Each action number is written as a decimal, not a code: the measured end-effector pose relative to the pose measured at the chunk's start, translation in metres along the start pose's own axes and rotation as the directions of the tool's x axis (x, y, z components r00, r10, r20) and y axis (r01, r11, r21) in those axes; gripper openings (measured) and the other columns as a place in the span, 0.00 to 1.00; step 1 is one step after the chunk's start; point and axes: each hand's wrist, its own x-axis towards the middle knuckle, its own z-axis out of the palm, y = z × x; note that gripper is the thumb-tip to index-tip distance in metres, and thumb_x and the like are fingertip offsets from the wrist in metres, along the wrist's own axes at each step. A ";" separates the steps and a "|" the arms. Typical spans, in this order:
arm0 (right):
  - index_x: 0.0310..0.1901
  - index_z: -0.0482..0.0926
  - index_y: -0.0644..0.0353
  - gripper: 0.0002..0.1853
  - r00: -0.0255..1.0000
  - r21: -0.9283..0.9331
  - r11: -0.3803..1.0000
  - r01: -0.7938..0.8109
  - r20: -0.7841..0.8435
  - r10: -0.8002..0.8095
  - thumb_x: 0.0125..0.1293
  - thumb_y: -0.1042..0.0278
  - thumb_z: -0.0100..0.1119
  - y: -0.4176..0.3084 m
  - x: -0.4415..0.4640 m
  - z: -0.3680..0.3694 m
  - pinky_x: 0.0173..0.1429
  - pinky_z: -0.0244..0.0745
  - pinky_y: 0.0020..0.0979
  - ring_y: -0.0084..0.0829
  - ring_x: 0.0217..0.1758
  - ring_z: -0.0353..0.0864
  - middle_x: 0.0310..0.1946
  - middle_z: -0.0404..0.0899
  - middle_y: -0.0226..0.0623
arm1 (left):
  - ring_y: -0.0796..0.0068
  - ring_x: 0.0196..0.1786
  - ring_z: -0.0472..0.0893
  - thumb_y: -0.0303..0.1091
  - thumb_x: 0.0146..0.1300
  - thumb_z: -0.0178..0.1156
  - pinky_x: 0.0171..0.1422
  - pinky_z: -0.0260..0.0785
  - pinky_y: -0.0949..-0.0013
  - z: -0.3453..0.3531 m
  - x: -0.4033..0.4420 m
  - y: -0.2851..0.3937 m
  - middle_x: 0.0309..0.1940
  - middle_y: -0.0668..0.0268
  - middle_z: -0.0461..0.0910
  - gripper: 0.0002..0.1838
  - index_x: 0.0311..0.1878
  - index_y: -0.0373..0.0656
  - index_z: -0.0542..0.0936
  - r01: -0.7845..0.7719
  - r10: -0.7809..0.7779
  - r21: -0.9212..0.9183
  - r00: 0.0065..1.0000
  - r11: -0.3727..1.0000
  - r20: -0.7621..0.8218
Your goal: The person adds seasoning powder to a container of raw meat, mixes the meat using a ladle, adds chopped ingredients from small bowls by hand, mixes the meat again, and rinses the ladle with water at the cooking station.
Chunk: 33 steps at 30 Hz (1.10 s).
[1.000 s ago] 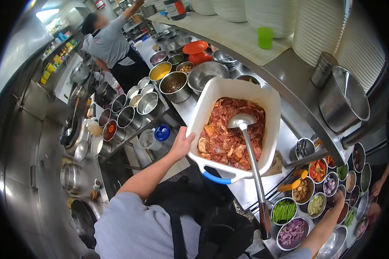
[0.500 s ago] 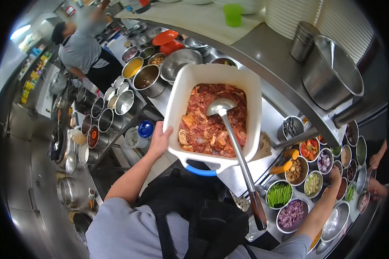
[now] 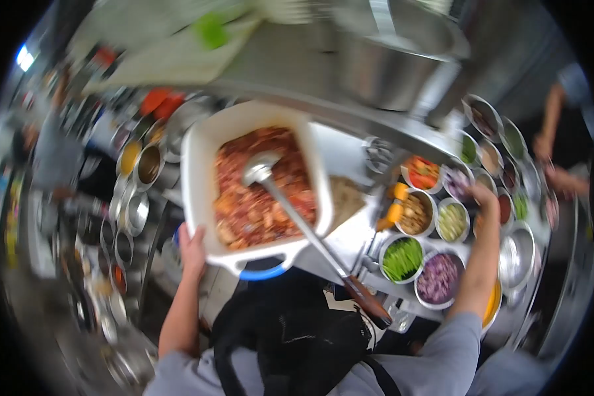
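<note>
My left hand (image 3: 193, 251) grips the lower left side of a deep white tub (image 3: 200, 178), thumb on the outer wall and the other fingers mostly hidden. Raw cut meat (image 3: 237, 214) in a reddish marinade lies inside the tub. A ladle (image 3: 290, 208) rests with its bowl on the meat, its wooden-ended handle crossing the tub's rim. Over the small bowls on the right, my right hand (image 3: 486, 198) reaches to the edge of a bowl of chopped red onion (image 3: 455, 179). Its fingers are blurred and partly hidden, so I cannot tell whether they hold anything.
Bowls of green vegetable pieces (image 3: 401, 259), purple onion (image 3: 437, 277), pale chopped pieces (image 3: 452, 221) and red peppers (image 3: 422, 173) crowd the counter. A steel shelf with a large pot (image 3: 389, 72) overhangs it. Another person's arm (image 3: 552, 122) shows at right; one person stands far left.
The view has swung right and blurred, shifting the tub leftward in the picture. My right hand has moved closer to the chopped red onion bowl. My left hand stays on the tub.
</note>
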 end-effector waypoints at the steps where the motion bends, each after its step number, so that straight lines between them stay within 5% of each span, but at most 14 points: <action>1: 0.39 0.90 0.62 0.22 0.985 -0.029 0.988 -0.155 0.078 0.157 0.57 0.49 0.66 -0.026 0.002 0.003 0.42 0.76 0.39 0.31 0.34 0.81 0.34 0.87 0.34 | 0.71 0.53 0.80 0.30 0.77 0.59 0.59 0.75 0.64 0.003 -0.001 0.003 0.52 0.61 0.80 0.16 0.63 0.39 0.72 -0.008 0.008 -0.016 1.000 1.000 -0.009; 2: 0.40 0.89 0.64 0.25 0.982 -0.100 0.983 -0.153 0.098 0.163 0.56 0.47 0.66 -0.025 0.007 0.001 0.45 0.77 0.41 0.33 0.38 0.83 0.36 0.88 0.36 | 0.70 0.53 0.80 0.30 0.77 0.58 0.60 0.75 0.63 0.003 0.000 0.003 0.53 0.61 0.79 0.15 0.63 0.39 0.71 -0.005 0.007 -0.063 0.999 0.998 0.033; 3: 0.44 0.92 0.56 0.25 0.985 -0.189 0.970 -0.155 0.050 0.167 0.56 0.44 0.65 -0.018 0.012 0.000 0.54 0.77 0.41 0.37 0.46 0.85 0.44 0.90 0.41 | 0.70 0.53 0.80 0.30 0.77 0.57 0.60 0.75 0.63 0.001 -0.002 0.005 0.53 0.60 0.79 0.15 0.62 0.38 0.71 -0.012 0.015 -0.054 0.998 0.998 0.064; 4: 0.45 0.89 0.51 0.25 0.932 -0.002 0.932 -0.362 -0.004 0.362 0.54 0.41 0.65 -0.035 -0.002 0.001 0.54 0.76 0.44 0.39 0.48 0.82 0.49 0.86 0.35 | 0.69 0.53 0.80 0.30 0.78 0.57 0.61 0.75 0.62 0.000 -0.001 0.006 0.53 0.60 0.79 0.15 0.62 0.37 0.71 -0.020 0.023 -0.046 0.997 0.999 0.079; 6: 0.45 0.83 0.49 0.23 0.900 0.350 0.846 -0.401 -0.023 0.436 0.55 0.43 0.62 -0.054 -0.025 -0.004 0.50 0.72 0.44 0.37 0.48 0.78 0.50 0.82 0.34 | 0.69 0.54 0.80 0.30 0.78 0.57 0.61 0.75 0.62 -0.005 0.003 0.000 0.54 0.60 0.79 0.16 0.63 0.37 0.70 -0.021 0.027 -0.046 0.993 0.999 0.117; 8: 0.45 0.81 0.56 0.18 0.881 0.506 0.781 -0.367 -0.081 0.466 0.66 0.50 0.57 -0.056 -0.027 -0.009 0.48 0.76 0.38 0.34 0.42 0.81 0.44 0.81 0.31 | 0.68 0.55 0.80 0.31 0.78 0.57 0.62 0.75 0.62 -0.007 0.005 -0.003 0.55 0.59 0.79 0.16 0.63 0.36 0.70 -0.020 0.027 -0.054 0.990 0.998 0.138; 12: 0.60 0.86 0.60 0.21 0.924 0.224 0.937 -0.268 -0.217 0.316 0.68 0.72 0.53 -0.023 -0.011 -0.008 0.35 0.85 0.36 0.37 0.34 0.89 0.47 0.89 0.43 | 0.66 0.57 0.80 0.31 0.78 0.58 0.63 0.75 0.59 -0.006 0.006 -0.002 0.58 0.57 0.79 0.19 0.66 0.36 0.69 -0.013 0.025 -0.095 0.991 0.995 0.132; 13: 0.60 0.86 0.62 0.23 0.911 -0.028 0.971 -0.236 -0.355 0.211 0.65 0.72 0.56 -0.038 -0.022 -0.007 0.46 0.88 0.43 0.44 0.42 0.92 0.52 0.89 0.52 | 0.66 0.57 0.80 0.31 0.78 0.58 0.63 0.75 0.59 -0.006 0.007 -0.002 0.58 0.57 0.79 0.19 0.66 0.36 0.69 -0.010 0.021 -0.088 0.991 0.996 0.131; 14: 0.50 0.88 0.68 0.17 0.895 -0.169 0.967 -0.192 -0.434 0.102 0.63 0.74 0.58 -0.051 -0.035 -0.006 0.61 0.84 0.44 0.57 0.55 0.88 0.47 0.87 0.63 | 0.66 0.57 0.80 0.31 0.78 0.57 0.63 0.75 0.59 -0.007 0.007 -0.002 0.57 0.57 0.79 0.19 0.66 0.36 0.69 -0.006 0.016 -0.079 0.992 0.997 0.129; 16: 0.49 0.88 0.70 0.15 0.820 -0.241 0.878 -0.414 -0.518 0.244 0.63 0.73 0.60 -0.065 -0.039 -0.007 0.64 0.83 0.46 0.53 0.59 0.87 0.50 0.87 0.62 | 0.65 0.56 0.80 0.31 0.78 0.57 0.63 0.75 0.59 -0.007 0.006 -0.002 0.58 0.57 0.78 0.19 0.67 0.37 0.68 -0.012 0.021 -0.072 0.990 0.997 0.137; 19: 0.48 0.88 0.70 0.15 0.805 -0.322 0.812 -0.487 -0.527 0.273 0.63 0.74 0.61 -0.072 -0.047 -0.007 0.65 0.82 0.47 0.53 0.60 0.87 0.52 0.86 0.62 | 0.65 0.56 0.80 0.31 0.78 0.57 0.63 0.75 0.59 -0.007 0.006 -0.001 0.57 0.57 0.78 0.19 0.67 0.37 0.68 -0.002 0.008 -0.050 0.994 0.999 0.112; 23: 0.51 0.87 0.68 0.16 0.891 -0.380 0.837 -0.395 -0.380 0.248 0.64 0.74 0.61 -0.046 -0.030 -0.001 0.64 0.83 0.48 0.55 0.60 0.86 0.54 0.86 0.62 | 0.66 0.56 0.80 0.31 0.78 0.57 0.63 0.75 0.58 -0.007 0.006 -0.002 0.57 0.57 0.78 0.20 0.67 0.37 0.67 -0.004 0.012 -0.058 0.992 0.998 0.124; 33: 0.52 0.88 0.62 0.14 0.825 -0.459 0.745 -0.484 -0.524 0.213 0.69 0.74 0.59 -0.060 -0.035 0.006 0.61 0.85 0.47 0.52 0.60 0.88 0.54 0.87 0.57 | 0.67 0.55 0.80 0.31 0.78 0.57 0.62 0.75 0.59 -0.003 0.003 0.000 0.56 0.58 0.78 0.18 0.66 0.38 0.69 -0.015 0.024 -0.087 0.995 0.996 0.098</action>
